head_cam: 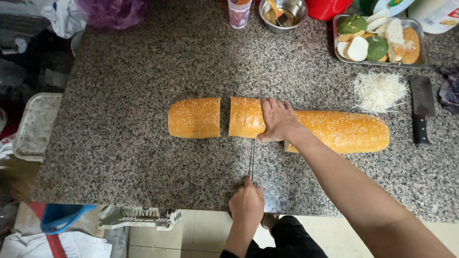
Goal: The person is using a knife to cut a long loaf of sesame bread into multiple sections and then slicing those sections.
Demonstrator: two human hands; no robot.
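A long sesame-topped bread loaf (344, 130) lies across the granite counter (134, 162). A cut-off end piece (193, 118) sits apart at its left, and a thin slice line shows in the section beside it (245, 117). My right hand (278, 120) presses palm-down on the loaf just right of the cuts. My left hand (246, 203), at the counter's near edge, grips the handle of a thin-bladed knife (252, 160). Its blade points away from me, with the tip meeting the loaf's near side below my right hand.
A metal tray (420, 28) of sliced buns and green pieces stands at the back right, with a pile of white shreds (380, 91) and a cleaver (421, 107) below it. A steel bowl (299, 9) and a plastic cup (239, 13) stand at the back. A grey tray (36, 124) sits off the left edge.
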